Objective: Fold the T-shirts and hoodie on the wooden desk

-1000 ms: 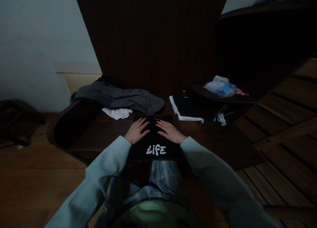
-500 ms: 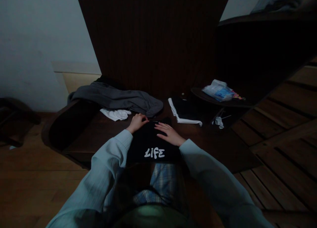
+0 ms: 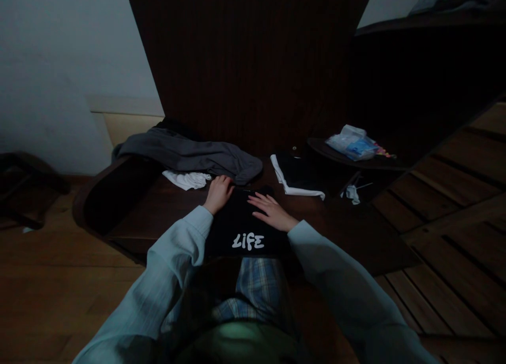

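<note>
A folded black garment [image 3: 241,224] with white "LIFE" lettering lies on a low dark wooden table [image 3: 166,211] in front of me. My right hand [image 3: 271,212] rests flat on it, fingers stretched out. My left hand [image 3: 219,192] is at the garment's far left corner with its fingers curled; the dim light hides whether they pinch the cloth. Both arms wear pale long sleeves.
A crumpled grey garment [image 3: 190,156] and a white cloth [image 3: 187,180] lie at the table's far left. A folded black and white piece [image 3: 296,178] sits to the right. A plastic packet [image 3: 351,141] rests on a dark round tray [image 3: 379,163]. Wooden floor surrounds the table.
My left hand slid from lying flat on the black garment up to its far left corner and curled its fingers. My right hand stayed flat in place.
</note>
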Tool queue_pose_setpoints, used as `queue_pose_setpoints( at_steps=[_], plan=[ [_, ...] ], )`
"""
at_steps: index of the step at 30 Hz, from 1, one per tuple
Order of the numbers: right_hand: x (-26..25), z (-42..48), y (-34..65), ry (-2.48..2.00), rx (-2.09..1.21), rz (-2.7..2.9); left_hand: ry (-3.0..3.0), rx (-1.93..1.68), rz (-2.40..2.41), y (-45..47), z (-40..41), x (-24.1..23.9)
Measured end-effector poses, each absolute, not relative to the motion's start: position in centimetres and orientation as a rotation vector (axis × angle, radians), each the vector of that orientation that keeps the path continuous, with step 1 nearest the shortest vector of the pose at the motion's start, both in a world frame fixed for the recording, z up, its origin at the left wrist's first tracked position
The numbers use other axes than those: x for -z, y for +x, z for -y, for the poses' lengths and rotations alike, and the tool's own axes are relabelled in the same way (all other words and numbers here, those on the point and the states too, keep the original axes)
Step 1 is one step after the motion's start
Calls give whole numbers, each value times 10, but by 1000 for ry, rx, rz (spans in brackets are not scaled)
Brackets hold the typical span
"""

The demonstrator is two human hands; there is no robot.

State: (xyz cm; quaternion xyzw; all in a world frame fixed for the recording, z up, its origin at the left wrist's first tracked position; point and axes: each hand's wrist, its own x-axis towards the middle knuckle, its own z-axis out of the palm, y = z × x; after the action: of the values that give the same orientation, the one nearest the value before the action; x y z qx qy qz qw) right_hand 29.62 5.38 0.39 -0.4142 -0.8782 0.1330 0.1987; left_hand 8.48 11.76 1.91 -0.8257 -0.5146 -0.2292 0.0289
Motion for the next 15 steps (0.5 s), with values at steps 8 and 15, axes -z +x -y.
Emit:
queue_pose_setpoints(
  at_steps=[8,15],
  plan=[
    [-7,-38,319,-1280,-409,1862,-2847,1025,1364,37,-48,-18],
    [-17,13,299,-1365,-245,2048,-2809,720,1402,63,15,-23]
  ],
)
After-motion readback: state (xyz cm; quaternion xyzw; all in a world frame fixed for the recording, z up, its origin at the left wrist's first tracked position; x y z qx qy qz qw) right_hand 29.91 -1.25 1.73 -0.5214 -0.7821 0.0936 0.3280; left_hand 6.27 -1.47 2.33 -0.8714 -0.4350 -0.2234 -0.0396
